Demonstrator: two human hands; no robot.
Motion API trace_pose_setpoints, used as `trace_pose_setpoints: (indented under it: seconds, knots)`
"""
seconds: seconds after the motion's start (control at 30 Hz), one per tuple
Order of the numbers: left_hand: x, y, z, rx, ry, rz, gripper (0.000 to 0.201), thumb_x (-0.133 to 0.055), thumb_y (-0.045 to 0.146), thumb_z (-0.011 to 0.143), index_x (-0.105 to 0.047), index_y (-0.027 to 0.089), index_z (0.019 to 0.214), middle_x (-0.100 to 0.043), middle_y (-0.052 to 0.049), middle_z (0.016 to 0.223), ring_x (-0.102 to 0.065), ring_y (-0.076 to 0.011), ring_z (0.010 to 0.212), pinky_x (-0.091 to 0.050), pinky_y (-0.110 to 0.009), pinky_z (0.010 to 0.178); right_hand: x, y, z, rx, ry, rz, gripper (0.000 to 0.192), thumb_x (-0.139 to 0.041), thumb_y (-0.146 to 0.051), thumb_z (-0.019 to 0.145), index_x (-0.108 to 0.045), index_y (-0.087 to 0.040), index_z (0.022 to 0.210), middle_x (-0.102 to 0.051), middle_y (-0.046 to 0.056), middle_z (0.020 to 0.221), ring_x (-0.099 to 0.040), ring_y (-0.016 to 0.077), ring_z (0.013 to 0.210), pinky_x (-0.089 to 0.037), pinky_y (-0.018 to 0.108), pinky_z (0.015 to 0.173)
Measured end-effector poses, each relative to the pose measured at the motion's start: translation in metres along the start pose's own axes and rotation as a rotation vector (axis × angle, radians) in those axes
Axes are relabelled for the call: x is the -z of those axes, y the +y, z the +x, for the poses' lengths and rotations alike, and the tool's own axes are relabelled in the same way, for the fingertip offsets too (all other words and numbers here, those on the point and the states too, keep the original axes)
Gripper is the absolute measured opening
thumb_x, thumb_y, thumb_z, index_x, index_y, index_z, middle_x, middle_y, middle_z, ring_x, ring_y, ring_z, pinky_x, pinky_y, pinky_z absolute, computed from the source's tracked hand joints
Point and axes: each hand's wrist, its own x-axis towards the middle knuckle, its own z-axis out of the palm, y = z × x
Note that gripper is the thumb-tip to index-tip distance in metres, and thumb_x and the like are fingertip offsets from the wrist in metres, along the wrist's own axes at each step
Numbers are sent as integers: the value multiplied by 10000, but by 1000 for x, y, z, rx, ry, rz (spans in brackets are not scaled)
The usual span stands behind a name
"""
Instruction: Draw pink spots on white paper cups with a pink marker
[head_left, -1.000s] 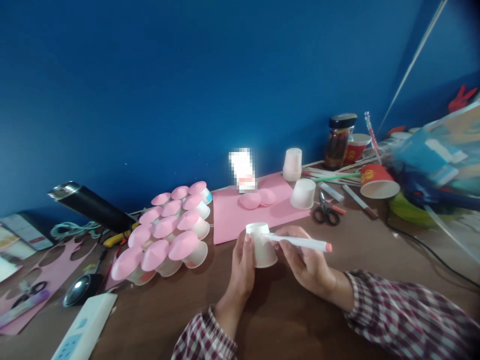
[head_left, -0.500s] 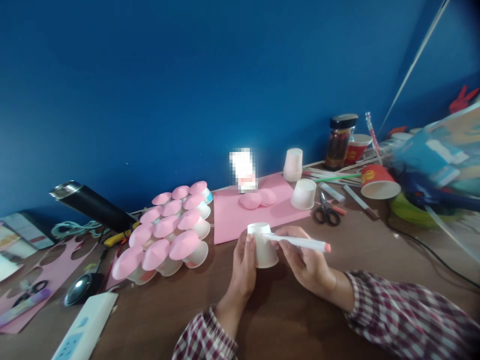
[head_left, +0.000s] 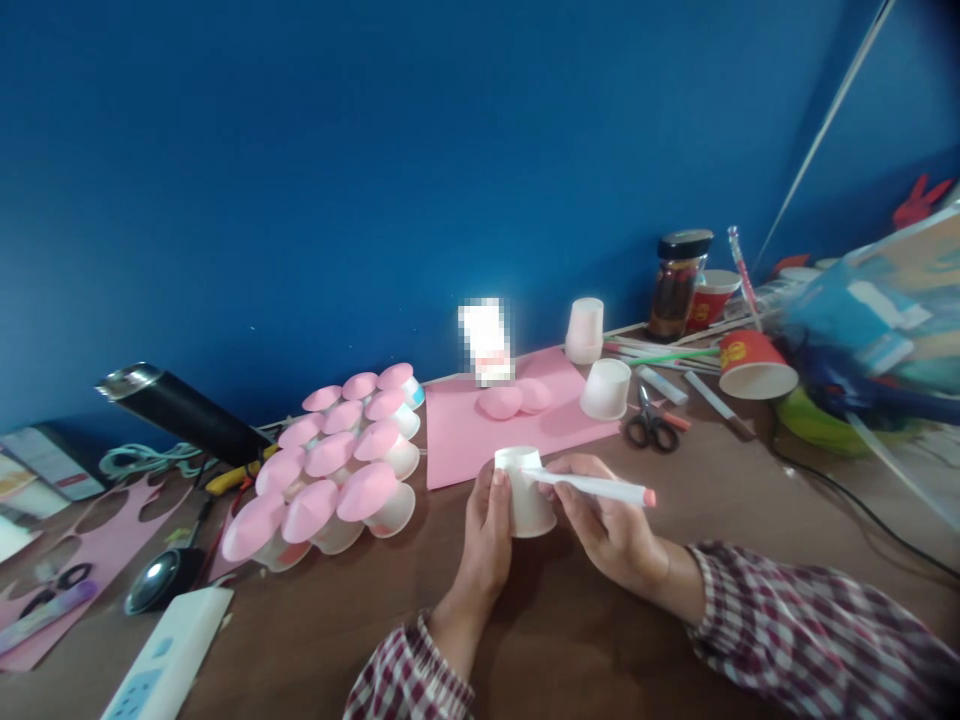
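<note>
White paper cup (head_left: 526,492): inverted on the brown table (head_left: 570,640), near the pink paper sheet (head_left: 465,430). Left hand (head_left: 484,540): clasped around the cup's side. Right hand (head_left: 611,525): gripping white marker (head_left: 592,487), tip touching cup. Scissors (head_left: 652,425): beyond, apart.

Wall (head_left: 375,150): deep blue, matte, directly behind the table | Table (head_left: 585,640): brown wood, butted against the wall | Light: soft, brightest at the wall's upper right

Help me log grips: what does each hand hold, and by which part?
Left hand grips the upside-down white cup by its side; right hand holds the white marker near its tip end.
</note>
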Motion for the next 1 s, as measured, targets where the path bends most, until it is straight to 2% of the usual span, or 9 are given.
trace_pose_setpoints:
  seconds: [0.43, 0.6, 0.87, 1.0]
  knots:
    - [0, 2, 0, -24, -23, -25, 391, -448, 472, 938, -648, 150, 1034, -684, -65, 895, -595, -165, 778, -483, -268, 717, 3, -3, 0, 11, -26, -76, 138, -478, -161, 950, -561, -222, 1042, -655, 31, 846, -670, 176, 735, -546, 274, 658]
    - [0, 1, 0, -47, -4, -34, 385, -474, 469, 928, -657, 155, 1055, -693, -79, 953, -620, -193, 854, -483, -287, 758, 5, -4, 3, -26, -53, -35, 135, -457, -187, 953, -580, -226, 990, -656, 35, 800, -666, 183, 699, -545, 272, 608]
    - [-1, -4, 1, -27, 14, -62, 427, -472, 516, 913, -660, 160, 1056, -706, -83, 990, -630, -197, 864, -479, -294, 784, 4, -3, 4, -40, -34, -38, 136, -448, -217, 971, -584, -219, 980, -676, 57, 837, -676, 182, 699, -555, 285, 622]
    - [-1, -4, 1, -37, 4, -59, 396, -473, 480, 923, -667, 155, 1040, -710, -77, 977, -631, -193, 850, -478, -285, 775, 6, -7, 7, -63, -39, -3, 199, -413, -278, 995, -606, -229, 993, -671, 58, 799, -674, 184, 668, -573, 285, 597]
